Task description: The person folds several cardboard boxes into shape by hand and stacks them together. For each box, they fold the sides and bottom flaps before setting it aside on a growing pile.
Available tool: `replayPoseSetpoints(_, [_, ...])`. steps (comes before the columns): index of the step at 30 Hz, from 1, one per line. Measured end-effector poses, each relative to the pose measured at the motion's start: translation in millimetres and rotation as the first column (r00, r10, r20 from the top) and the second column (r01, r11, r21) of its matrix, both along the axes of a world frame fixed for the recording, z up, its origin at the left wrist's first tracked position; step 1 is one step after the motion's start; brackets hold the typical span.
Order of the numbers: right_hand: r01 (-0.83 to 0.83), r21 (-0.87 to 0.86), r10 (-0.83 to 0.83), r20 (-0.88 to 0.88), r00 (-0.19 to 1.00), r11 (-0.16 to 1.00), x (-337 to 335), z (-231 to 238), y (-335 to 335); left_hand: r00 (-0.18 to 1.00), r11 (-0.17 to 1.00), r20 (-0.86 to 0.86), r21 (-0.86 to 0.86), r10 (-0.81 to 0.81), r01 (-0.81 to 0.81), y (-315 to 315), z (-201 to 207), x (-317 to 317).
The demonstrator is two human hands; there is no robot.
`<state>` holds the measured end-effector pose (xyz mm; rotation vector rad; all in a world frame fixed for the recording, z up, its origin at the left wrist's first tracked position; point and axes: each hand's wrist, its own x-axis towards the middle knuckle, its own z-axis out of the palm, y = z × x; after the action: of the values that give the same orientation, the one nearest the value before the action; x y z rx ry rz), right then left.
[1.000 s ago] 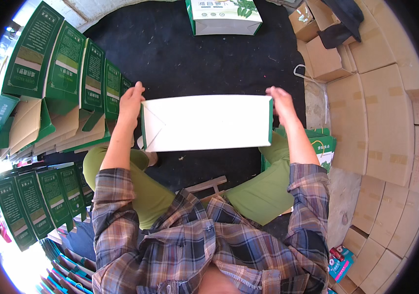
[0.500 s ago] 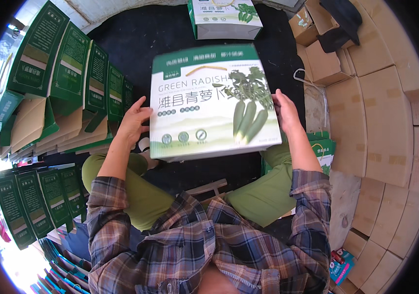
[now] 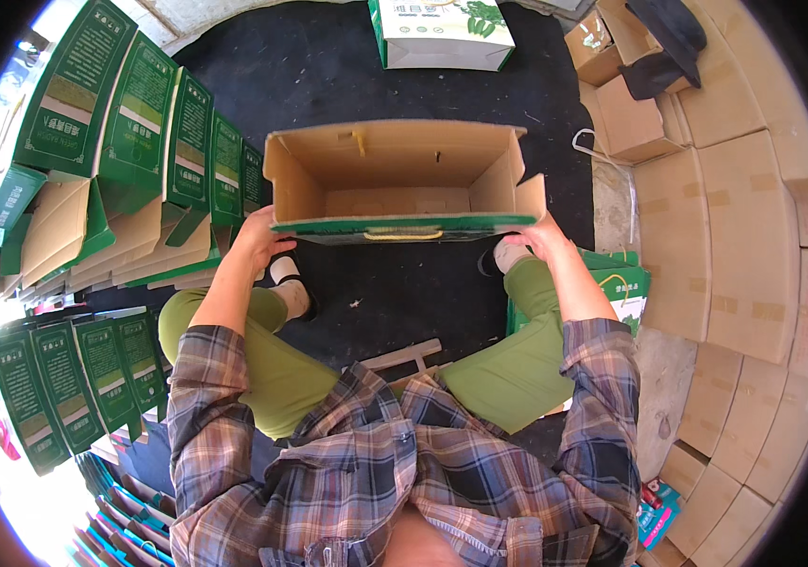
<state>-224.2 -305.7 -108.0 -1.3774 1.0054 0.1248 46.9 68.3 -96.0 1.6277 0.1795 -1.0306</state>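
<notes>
Between my two hands is a green-and-white carton (image 3: 404,227), its open top turned up so that the bare brown inside shows. A yellow rope handle hangs on its near side, and part of the matching handle pokes through the far wall. My left hand (image 3: 257,242) grips the near left corner, fingers partly under the box. At the near right corner my right hand (image 3: 544,238) holds it the same way; some of its fingers are hidden by the carton. The carton is above the black floor cloth, in front of my knees.
A similar closed carton (image 3: 446,38) stands at the far edge of the black cloth (image 3: 347,293). Rows of green cartons (image 3: 135,142) line the left. Green boxes (image 3: 623,288) sit beside my right knee. Brown cardboard boxes (image 3: 744,236) are stacked at right, with a black hat (image 3: 664,47) on top.
The carton has tipped from showing its printed face to showing its open top. Both hands have come a little lower and now hold its near corners.
</notes>
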Motion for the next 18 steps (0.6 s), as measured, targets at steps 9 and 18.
replayPoseSetpoints(9, [-0.16,-0.151,0.143,-0.117,0.983,0.976,11,15,4,0.974,0.988,0.194,0.125,-0.113,0.09,-15,13,6])
replayPoseSetpoints(18, [-0.114,-0.136,0.095,-0.137,0.986,0.984,17,60,3,0.788,0.957,0.55,0.228,-0.277,0.178,-37,34,-9])
